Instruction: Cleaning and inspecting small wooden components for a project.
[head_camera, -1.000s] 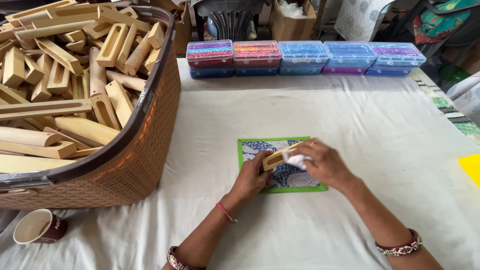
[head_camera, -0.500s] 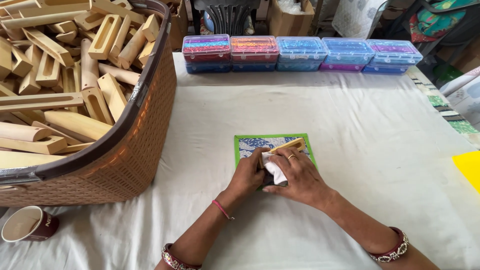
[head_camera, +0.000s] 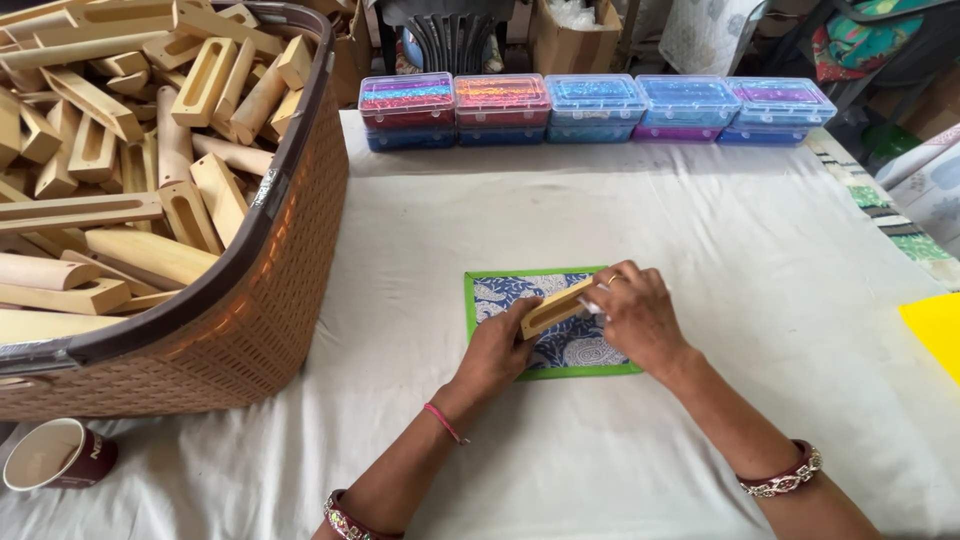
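Compared with the frame half a second earlier, both hands and the wooden block (head_camera: 556, 307) sit slightly higher and further right in the frame. The block now lies more level, tilted up toward the right. The basket at left appears larger and the cup has moved closer to the lower left corner, consistent with a shift of the head camera.

The left hand (head_camera: 497, 350) grips the lower left end of the block, fingers curled around it. The right hand (head_camera: 638, 315) is closed over the upper right end, fingers bent. A small white piece (head_camera: 592, 307) shows at its fingertips; whether it is cloth or paper cannot be determined. The far end of the block is covered by the right hand.

The block is pale wood, elongated, with a long slot in its upper face. It is held at frame centre, just above a patterned mat (head_camera: 548, 322) with blue-and-white print and a green border, lying on the white cloth (head_camera: 720, 230). The hands cover part of the mat.

The brown woven basket (head_camera: 250, 330), cut off by the left and top edges, holds many similar slotted blocks (head_camera: 120, 190). The cup (head_camera: 55, 455) is at lower left. A row of clear plastic boxes (head_camera: 595, 108) with coloured contents stands at the top.
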